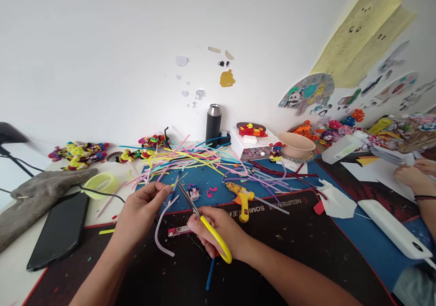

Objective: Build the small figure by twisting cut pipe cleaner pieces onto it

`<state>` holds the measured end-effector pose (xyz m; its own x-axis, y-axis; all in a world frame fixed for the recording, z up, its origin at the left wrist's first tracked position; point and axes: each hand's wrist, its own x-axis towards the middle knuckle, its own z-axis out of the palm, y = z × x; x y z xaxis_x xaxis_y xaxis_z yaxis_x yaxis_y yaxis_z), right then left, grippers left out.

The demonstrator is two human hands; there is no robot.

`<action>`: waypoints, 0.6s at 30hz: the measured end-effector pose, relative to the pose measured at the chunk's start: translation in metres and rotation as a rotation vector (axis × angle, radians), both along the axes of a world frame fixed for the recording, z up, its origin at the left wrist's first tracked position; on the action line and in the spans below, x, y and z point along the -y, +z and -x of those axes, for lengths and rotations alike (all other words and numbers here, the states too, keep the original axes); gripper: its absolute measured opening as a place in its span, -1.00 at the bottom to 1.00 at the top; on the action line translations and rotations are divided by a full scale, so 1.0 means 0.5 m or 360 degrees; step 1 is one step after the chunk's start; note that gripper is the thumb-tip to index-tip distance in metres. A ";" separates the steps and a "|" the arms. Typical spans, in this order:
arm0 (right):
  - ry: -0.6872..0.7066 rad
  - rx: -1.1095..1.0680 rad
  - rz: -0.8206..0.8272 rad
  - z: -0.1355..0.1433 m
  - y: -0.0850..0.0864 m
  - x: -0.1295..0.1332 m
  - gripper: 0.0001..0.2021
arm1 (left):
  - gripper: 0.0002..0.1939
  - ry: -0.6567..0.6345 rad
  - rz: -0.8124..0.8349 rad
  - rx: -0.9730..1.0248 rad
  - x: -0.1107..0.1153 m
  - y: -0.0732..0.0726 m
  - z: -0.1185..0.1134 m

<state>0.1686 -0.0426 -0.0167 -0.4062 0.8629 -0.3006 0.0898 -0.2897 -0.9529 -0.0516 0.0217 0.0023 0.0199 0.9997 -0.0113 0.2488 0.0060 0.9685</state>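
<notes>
My left hand (141,210) is closed in a pinch, and a short blue pipe cleaner (176,184) shows at its fingertips. Yellow-handled scissors (218,240) are gripped in my right hand (218,228), their blades slightly parted and pointing toward the left fingertips. A bent lilac pipe cleaner (159,233) lies on the mat between the hands. Just past the blades sits a small doll head (193,192) with blue and pink on it, beside pink curled bits (211,191). Under the right hand are a pink lighter-like stick (178,231) and another blue pipe cleaner (210,274).
A yellow glue gun (243,199) lies right of the hands. Loose pipe cleaners (190,160) spread behind. A black flask (213,123), white box (243,149) and bowl (296,144) stand by the wall. A phone (59,228) lies left. Another person's hands (413,176) work at right.
</notes>
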 end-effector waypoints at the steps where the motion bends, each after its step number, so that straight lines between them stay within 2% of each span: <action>1: 0.0003 0.0004 -0.0012 0.001 -0.002 0.000 -0.30 | -0.43 -0.0018 0.0018 -0.0007 0.001 0.000 -0.002; 11: -0.0043 -0.0007 0.0019 0.005 -0.012 -0.003 -0.32 | -0.40 -0.0230 0.0096 -0.0107 0.007 -0.008 -0.014; 18: -0.0040 -0.0012 -0.0003 0.006 -0.011 0.000 -0.33 | -0.43 -0.0236 0.0097 -0.0187 0.005 -0.013 -0.014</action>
<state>0.1658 -0.0424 -0.0223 -0.3869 0.8734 -0.2959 0.0751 -0.2900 -0.9541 -0.0447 0.0190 -0.0040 0.1622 0.9833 -0.0826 0.3623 0.0185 0.9319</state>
